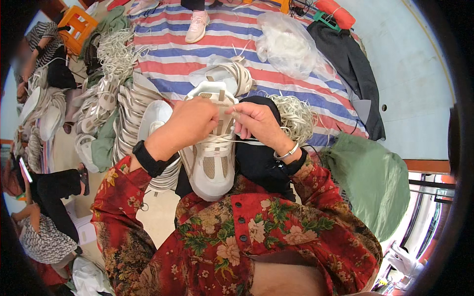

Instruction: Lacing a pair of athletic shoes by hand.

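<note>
A white and beige sneaker (213, 170) rests in front of me, its toe toward my body. White shoelace (216, 143) crosses its front, and a loose length runs to the right beneath my right hand. Over the shoe's left upper side, my left hand (196, 120) is closed with its fingers curled in; what it grips is hidden. Just right of the tongue, my right hand (257, 121) pinches a thin stretch of lace between thumb and forefinger. Another similar shoe upper (232, 76) lies beyond the sneaker on the striped sheet.
Stacked pale shoe uppers (133, 111) stand at my left, with a heap of white laces (116, 52) behind. More laces (296, 118) lie right of my hand. A clear plastic bag (286, 44), dark cloth (348, 69) and green cloth (370, 180) lie right. Other people sit at left.
</note>
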`<control>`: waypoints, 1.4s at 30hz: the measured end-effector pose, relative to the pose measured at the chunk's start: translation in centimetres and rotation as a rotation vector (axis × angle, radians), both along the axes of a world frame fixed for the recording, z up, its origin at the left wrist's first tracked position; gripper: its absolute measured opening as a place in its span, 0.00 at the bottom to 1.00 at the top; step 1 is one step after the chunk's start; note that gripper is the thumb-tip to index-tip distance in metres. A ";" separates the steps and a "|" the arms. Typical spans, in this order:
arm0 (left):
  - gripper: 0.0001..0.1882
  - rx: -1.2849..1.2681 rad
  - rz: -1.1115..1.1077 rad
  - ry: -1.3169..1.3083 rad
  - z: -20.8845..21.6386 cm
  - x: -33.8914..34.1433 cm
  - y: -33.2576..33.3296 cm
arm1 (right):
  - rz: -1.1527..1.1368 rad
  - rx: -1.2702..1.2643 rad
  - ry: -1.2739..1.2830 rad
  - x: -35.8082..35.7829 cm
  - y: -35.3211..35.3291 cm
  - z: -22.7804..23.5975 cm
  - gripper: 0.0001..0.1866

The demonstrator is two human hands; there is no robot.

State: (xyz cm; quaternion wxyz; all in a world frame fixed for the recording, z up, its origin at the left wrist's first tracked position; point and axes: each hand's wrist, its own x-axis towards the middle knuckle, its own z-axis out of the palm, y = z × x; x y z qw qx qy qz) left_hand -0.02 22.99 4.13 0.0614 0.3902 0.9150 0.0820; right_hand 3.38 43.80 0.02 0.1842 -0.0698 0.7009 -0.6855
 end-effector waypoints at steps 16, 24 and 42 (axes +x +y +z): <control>0.19 0.348 0.172 -0.009 -0.1 2.8 0.3 | -0.051 -0.089 0.021 0.4 0.6 -0.3 0.11; 0.15 0.430 0.257 -0.015 -1.1 2.7 1.2 | -0.139 -0.200 0.003 0.3 0.2 -0.2 0.11; 0.11 0.380 0.297 -0.125 -1.0 2.7 1.4 | -0.132 -0.239 -0.007 0.5 0.8 -0.3 0.11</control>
